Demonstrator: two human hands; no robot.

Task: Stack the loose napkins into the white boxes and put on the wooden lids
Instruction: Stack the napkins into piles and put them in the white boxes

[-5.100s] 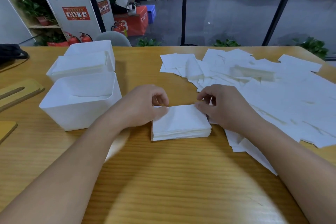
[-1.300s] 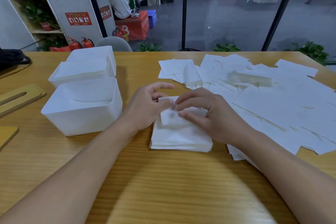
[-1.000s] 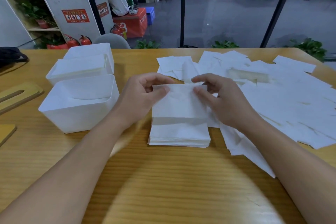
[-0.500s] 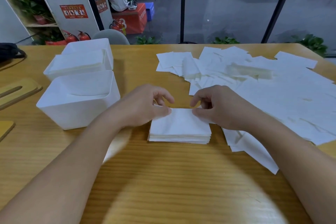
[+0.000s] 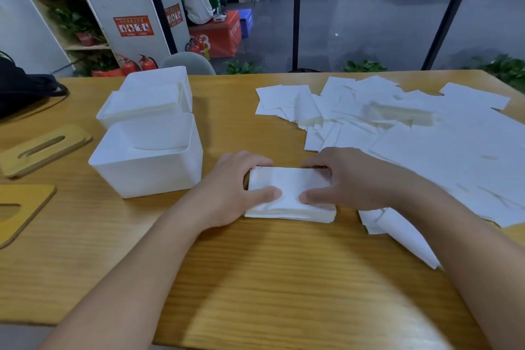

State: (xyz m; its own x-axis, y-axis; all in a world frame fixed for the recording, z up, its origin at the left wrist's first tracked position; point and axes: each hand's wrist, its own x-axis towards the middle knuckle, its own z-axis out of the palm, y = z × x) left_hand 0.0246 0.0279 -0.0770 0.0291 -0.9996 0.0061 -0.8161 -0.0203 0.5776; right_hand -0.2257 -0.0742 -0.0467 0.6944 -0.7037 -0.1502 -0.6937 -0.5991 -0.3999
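Note:
A squared-up stack of white napkins [image 5: 289,183] lies on the wooden table in front of me. My left hand [image 5: 230,187] grips its left side, thumb on top and fingers curled round the far edge. My right hand [image 5: 349,179] grips the right side the same way. To the left stands a white box [image 5: 147,176] with some napkins low inside. Behind it a second white box [image 5: 136,119] is filled near its rim, and a third white box [image 5: 170,77] stands farther back. Two wooden lids, one slotted [image 5: 42,148] and one at the edge [image 5: 22,207], lie at far left.
Many loose napkins [image 5: 426,128] spread over the right half of the table, some reaching under my right forearm. A black bag [image 5: 25,85] sits at the back left corner. A grey chair back [image 5: 187,62] rises behind the far table edge.
A napkin was unfolded and laid on the stack. Both hands then came down and now grip the stack by its sides, thumbs meeting on top.

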